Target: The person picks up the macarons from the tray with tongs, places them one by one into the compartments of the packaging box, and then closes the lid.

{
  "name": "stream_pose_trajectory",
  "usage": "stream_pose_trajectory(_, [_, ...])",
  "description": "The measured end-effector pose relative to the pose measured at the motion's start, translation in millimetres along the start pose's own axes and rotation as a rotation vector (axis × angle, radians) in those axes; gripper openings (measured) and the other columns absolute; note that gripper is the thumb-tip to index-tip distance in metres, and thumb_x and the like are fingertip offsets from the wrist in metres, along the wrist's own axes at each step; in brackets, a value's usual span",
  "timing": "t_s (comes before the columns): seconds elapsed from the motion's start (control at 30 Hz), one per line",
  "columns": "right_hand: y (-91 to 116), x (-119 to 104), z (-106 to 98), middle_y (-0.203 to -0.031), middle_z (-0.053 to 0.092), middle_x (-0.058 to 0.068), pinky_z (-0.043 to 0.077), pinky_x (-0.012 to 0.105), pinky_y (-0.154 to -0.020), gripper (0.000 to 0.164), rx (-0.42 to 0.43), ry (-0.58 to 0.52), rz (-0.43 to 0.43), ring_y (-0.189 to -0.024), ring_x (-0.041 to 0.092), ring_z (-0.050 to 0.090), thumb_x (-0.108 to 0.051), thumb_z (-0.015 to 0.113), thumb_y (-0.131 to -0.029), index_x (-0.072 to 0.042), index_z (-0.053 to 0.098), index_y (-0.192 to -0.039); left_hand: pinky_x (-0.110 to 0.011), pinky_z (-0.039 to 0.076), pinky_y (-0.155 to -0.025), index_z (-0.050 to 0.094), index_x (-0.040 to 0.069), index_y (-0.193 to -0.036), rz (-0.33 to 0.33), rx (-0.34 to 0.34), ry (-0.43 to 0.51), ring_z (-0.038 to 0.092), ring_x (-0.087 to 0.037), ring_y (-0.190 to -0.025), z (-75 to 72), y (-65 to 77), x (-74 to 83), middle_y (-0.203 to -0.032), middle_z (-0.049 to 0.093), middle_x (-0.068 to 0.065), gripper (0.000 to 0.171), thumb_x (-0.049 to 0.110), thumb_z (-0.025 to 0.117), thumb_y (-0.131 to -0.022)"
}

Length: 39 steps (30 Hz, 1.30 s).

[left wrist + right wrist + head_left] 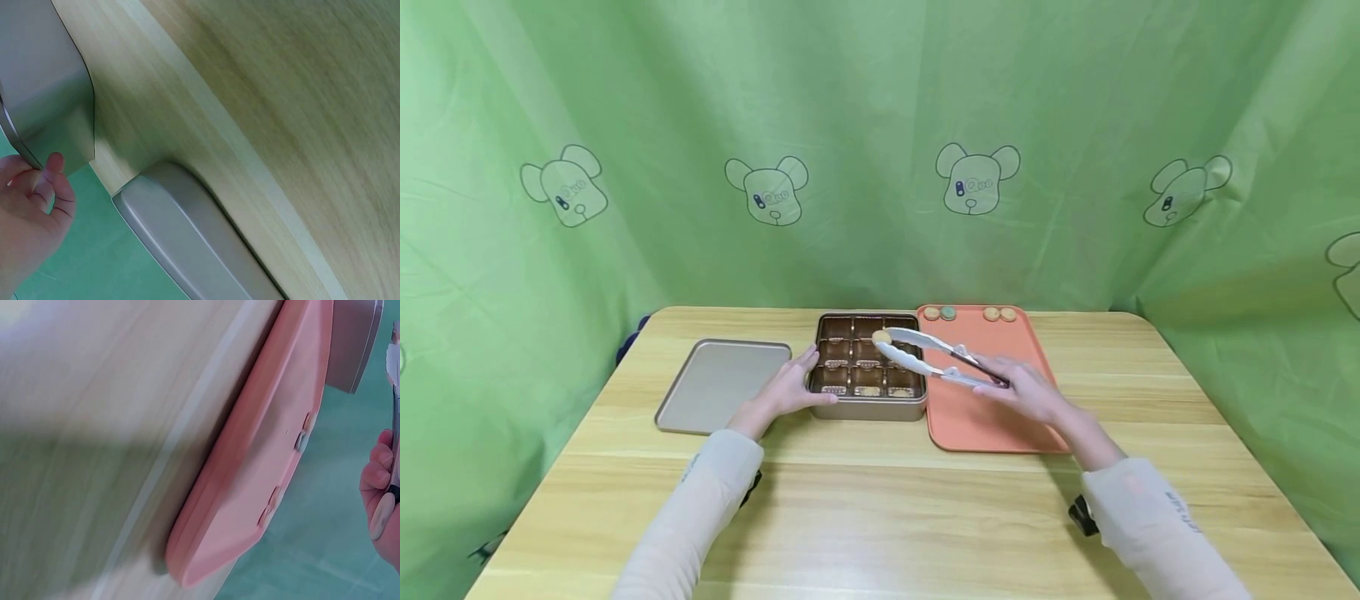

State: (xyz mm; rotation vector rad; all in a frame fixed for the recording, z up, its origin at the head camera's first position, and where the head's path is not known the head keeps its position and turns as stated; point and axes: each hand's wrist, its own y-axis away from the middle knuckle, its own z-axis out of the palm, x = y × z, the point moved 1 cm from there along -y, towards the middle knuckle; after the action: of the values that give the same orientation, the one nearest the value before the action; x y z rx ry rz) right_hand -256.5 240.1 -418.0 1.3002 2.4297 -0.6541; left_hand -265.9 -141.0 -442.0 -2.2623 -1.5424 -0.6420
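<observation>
My left hand [786, 385] holds the near left corner of a square metal tin [868, 409], thumb along its front rim and fingers at its left side. A brown divided insert [835, 328] fills the tin, with pale patches in its front compartments. In the left wrist view, bent fingers meet the tin's rim. My right hand [1021, 388] grips the dark handle of silver tongs [904, 357]. At the tips of the tongs, over the middle of the insert, is a small round yellowish cookie [882, 337].
Right of the tin lies a coral tray [992, 425]. Along its far edge sit several small round cookies, among them a bluish-green cookie [948, 312]. A flat metal lid [722, 383] lies left of the tin. Green curtain [880, 250] hangs behind the wooden table [850, 517].
</observation>
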Motion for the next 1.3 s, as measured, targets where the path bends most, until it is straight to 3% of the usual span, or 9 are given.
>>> stream_pose_trajectory(0.23, [-5.7,-15.3,8.9,-0.088,0.058,0.003,0.040,0.028,-0.062,0.060,-0.053,-0.009,-0.008,-0.074,0.015,0.046,-0.035,0.066,-0.083,-0.009,0.048,-0.133,-0.047,0.019,-0.110,0.028,-0.010,-0.137,0.005,0.009,0.013,0.022,-0.044,-0.132,0.0,-0.3,0.5,-0.149,0.015,-0.020,0.095,0.042,0.074,-0.071])
stream_pose_trajectory(0.57, [-16.1,-33.0,21.3,-0.077,0.050,-0.008,0.040,0.023,-0.058,0.054,-0.073,-0.014,-0.120,-0.068,0.009,0.044,-0.035,0.065,-0.083,-0.012,0.051,-0.131,-0.047,0.018,-0.110,0.028,-0.009,-0.137,0.010,0.004,0.001,0.022,-0.043,-0.132,-1.0,-0.6,0.7,-0.149,0.015,-0.019,0.095,0.043,0.073,-0.072])
stream_pose_trajectory(0.8, [-19.9,-40.9,26.4,-0.071,0.042,-0.009,0.036,0.022,-0.055,0.052,-0.100,0.036,-0.121,-0.065,0.009,0.040,-0.036,0.064,-0.084,-0.018,0.051,-0.131,-0.046,0.018,-0.111,0.027,-0.008,-0.138,0.015,-0.005,-0.001,0.022,-0.042,-0.133,-1.2,0.5,1.2,-0.149,0.016,-0.019,0.094,0.042,0.072,-0.073])
stream_pose_trajectory(1.07, [-21.3,-43.6,26.8,-0.073,0.044,-0.007,0.038,0.023,-0.058,0.055,-0.129,0.055,-0.133,-0.067,0.010,0.041,-0.037,0.063,-0.084,-0.012,0.050,-0.132,-0.046,0.018,-0.111,0.027,-0.008,-0.138,0.012,-0.007,-0.001,0.021,-0.042,-0.133,-1.7,1.2,1.2,-0.150,0.015,-0.018,0.094,0.043,0.072,-0.073])
stream_pose_trajectory(1.3, [-21.3,-43.1,27.0,-0.071,0.041,-0.006,0.036,0.023,-0.054,0.055,-0.131,0.001,-0.105,-0.064,0.009,0.038,-0.031,0.065,-0.084,-0.016,0.048,-0.134,-0.048,0.018,-0.110,0.026,-0.009,-0.138,0.021,0.002,0.002,0.021,-0.043,-0.132,-1.5,1.4,1.3,-0.149,0.015,-0.020,0.095,0.043,0.072,-0.073])
